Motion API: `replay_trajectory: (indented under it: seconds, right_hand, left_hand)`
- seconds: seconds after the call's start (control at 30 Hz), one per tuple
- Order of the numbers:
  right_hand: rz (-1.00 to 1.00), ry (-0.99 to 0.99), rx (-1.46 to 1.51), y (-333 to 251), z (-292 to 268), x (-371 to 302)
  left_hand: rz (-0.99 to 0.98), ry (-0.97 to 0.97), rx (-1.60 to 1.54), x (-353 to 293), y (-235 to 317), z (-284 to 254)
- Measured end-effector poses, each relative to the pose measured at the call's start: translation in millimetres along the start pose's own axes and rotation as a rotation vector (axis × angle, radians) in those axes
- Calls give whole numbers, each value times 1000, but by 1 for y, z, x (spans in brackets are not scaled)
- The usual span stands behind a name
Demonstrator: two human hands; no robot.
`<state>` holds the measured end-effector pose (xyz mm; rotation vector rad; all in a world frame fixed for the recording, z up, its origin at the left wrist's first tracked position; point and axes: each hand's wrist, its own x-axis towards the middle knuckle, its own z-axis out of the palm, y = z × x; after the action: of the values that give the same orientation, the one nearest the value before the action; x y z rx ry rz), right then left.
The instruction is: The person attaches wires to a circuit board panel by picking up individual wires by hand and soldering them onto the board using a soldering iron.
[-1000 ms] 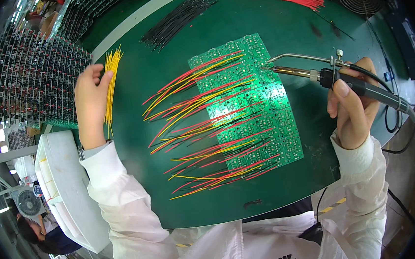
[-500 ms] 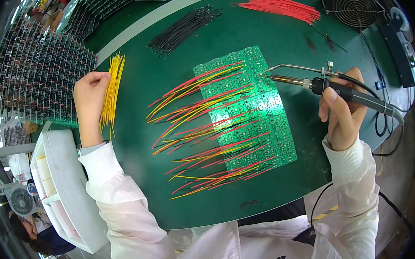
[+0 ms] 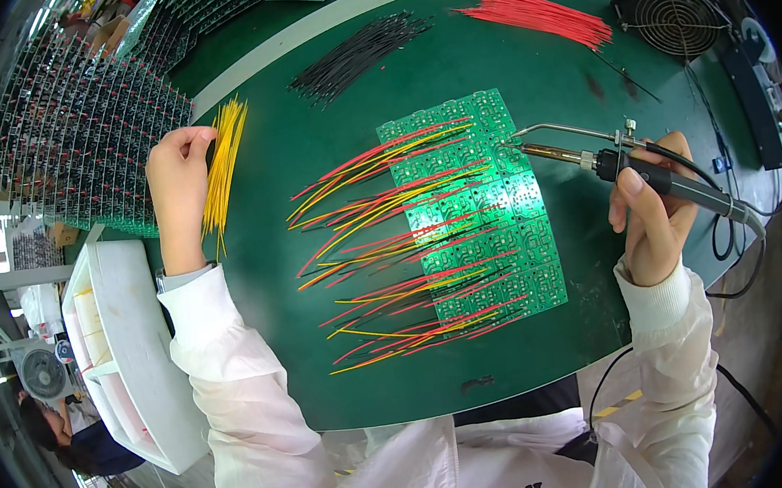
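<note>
My right hand (image 3: 657, 221) grips a soldering iron (image 3: 674, 184) with a thin metal solder-feed tube (image 3: 567, 126) fixed along it. The iron's tip is over the upper right part of a green circuit board panel (image 3: 525, 232); whether it touches is too small to tell. Red, yellow and black wires (image 3: 390, 235) run leftward from the panel in several groups. At the left, my left hand (image 3: 178, 174) has thumb and forefinger pinched together at the upper end of a bundle of yellow wires (image 3: 225, 179). The fingertips hide exactly how many wires they hold.
Black wires (image 3: 361, 56) and red wires (image 3: 538, 15) lie along the table's far side. A black fan (image 3: 673, 15) stands at the far right. Stacked circuit boards (image 3: 75, 141) and a white divided box (image 3: 136, 359) are on the left. Another person (image 3: 73, 439) sits beyond.
The whole view has shifted slightly, so the table's things appear farther right. My left fingers have moved a little upward at the yellow bundle. The soldering iron stays over the same area of the panel.
</note>
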<state>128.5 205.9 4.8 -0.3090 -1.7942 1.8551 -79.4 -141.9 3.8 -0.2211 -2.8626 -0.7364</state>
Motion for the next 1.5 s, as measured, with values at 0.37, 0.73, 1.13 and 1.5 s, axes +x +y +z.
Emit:
replay_trajectory:
  seconds: [0.37,0.73,1.13,1.5]
  right_hand:
    - [2,2,4,1,-3,-1]
    - [-17,-20,-34,-2,-13,-18]
    - [1,-81,-38,-2,-22,-30]
    - [-3,-96,-62,0,-22,-31]
  left_hand:
    - [111,-22,-478,-21,67,-7]
    - [768,-172,-186,-114,159,35]
    - [813,-105,-271,-123,149,60]
    - [871,-84,-212,-125,149,61]
